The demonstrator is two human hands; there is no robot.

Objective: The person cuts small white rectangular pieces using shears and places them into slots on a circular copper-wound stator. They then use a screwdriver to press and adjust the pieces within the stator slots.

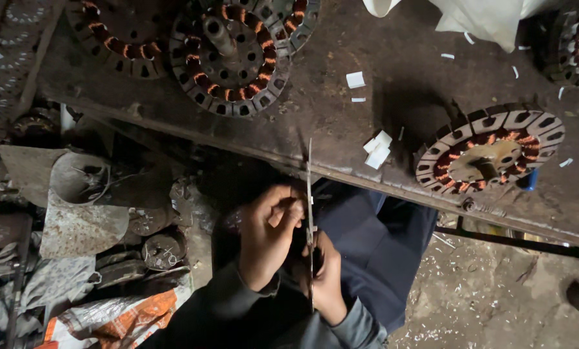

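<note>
Steel scissors (310, 213) stand almost upright between the 2 hands, just below the edge of the counter (341, 123). The right hand (325, 278) is closed around the handles low down, so the blades point up and away from the lap. The left hand (268, 236) pinches its fingers against the blades, probably to feed something small, which I cannot make out. White paper pieces (376, 150) lie on the counter near a copper-wound stator (490, 152), within easy reach.
</note>
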